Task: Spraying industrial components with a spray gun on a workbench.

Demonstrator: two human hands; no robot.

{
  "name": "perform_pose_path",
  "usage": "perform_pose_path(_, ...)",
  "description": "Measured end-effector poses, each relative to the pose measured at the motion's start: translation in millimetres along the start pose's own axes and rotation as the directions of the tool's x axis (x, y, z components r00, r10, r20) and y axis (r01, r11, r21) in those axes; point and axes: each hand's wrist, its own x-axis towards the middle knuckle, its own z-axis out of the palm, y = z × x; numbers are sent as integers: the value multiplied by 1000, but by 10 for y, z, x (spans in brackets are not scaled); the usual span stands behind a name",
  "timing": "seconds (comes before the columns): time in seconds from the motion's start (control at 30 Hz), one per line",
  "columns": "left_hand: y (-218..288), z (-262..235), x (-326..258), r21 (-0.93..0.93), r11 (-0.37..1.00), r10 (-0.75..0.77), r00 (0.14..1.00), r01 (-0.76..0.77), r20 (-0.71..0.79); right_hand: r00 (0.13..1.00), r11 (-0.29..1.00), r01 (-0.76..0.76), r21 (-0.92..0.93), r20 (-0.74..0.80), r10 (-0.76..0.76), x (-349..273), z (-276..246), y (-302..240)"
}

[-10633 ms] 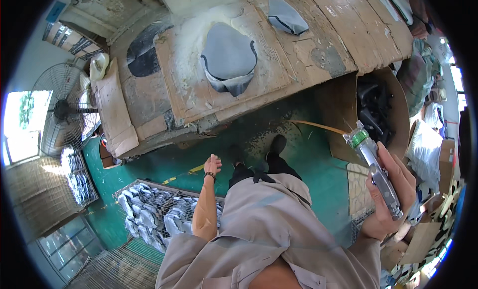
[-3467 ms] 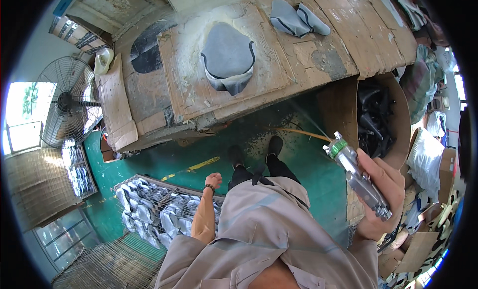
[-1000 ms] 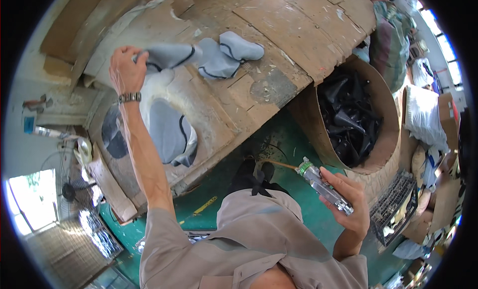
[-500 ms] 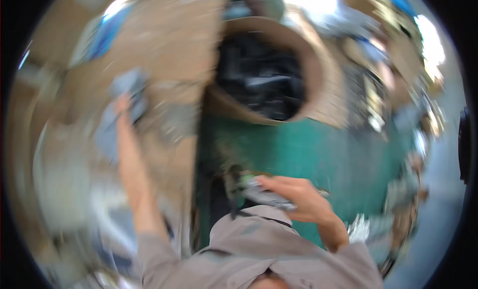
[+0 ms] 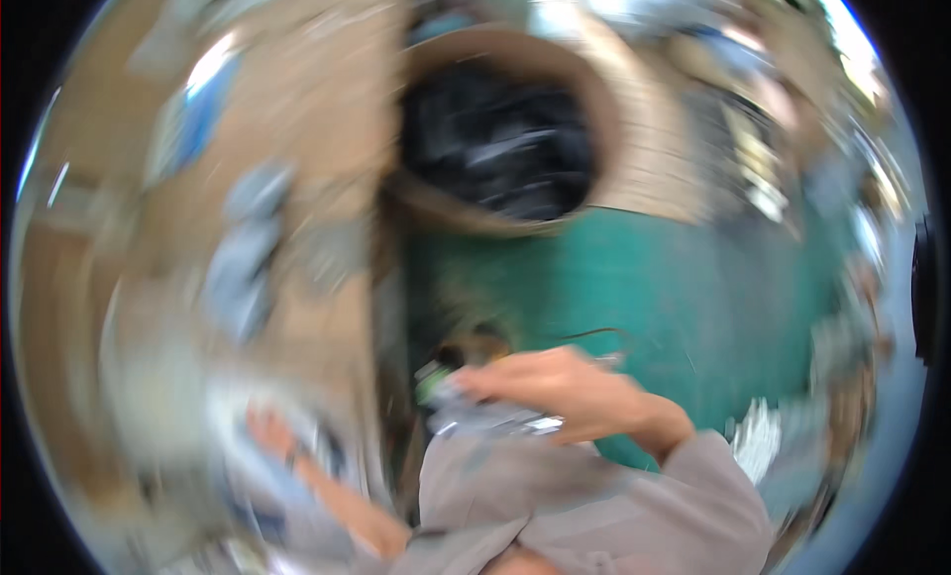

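Observation:
My left hand (image 5: pixel 272 431) is over a white and blue pile (image 5: pixel 297 476) at the lower left; blurred fingers look stretched out, with nothing visible in them. Ahead of it, a grey-blue cloth-like bundle (image 5: pixel 243 263) lies on the brown cardboard surface (image 5: pixel 332 129). My right hand (image 5: pixel 555 387) is closed, close in front of my body, on a silvery, see-through item (image 5: pixel 480 417) with a green end. Motion blur hides what kind of item that is.
A round brown cardboard drum (image 5: pixel 609 109) full of black, shiny material (image 5: pixel 495 144) stands ahead on the green floor (image 5: pixel 634 288). A flat cardboard sheet (image 5: pixel 659 169) lies right of it. Mixed clutter lines the right side, with a white crumpled item (image 5: pixel 758 441) nearer me.
My left hand has let go of the grey-blue bundle and come back toward me, over the white and blue pile. My right hand has shifted slightly left, still holding the silvery item.

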Motion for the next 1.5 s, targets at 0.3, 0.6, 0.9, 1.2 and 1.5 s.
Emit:
perform_pose_path(0.3, 308, -1155, -1614, 313, 828, -538, 817, 466, 209, 976, 980, 151, 129, 139, -169, 164, 111, -237)
perform_pose_path(0.6, -440, -1058, -1547, 74, 938, -346, 923, 339, 168, 942, 981, 192, 22, 276, -191, 335, 386, -556)
perform_pose_path(0.9, -319, -824, -1739, 111, 937, -342, 934, 331, 107, 976, 973, 162, -163, 171, -134, 331, 906, -947)
perform_pose_path(1.2, -379, -904, -1833, -427, 867, -312, 948, 255, -68, 948, 927, 284, -245, 218, -233, 278, 1397, -1389)
perform_pose_path(1.5, -173, -1248, -2530, -605, 788, -357, 884, 112, -301, 985, 924, 148, -353, 134, -106, 163, 2236, -2100)
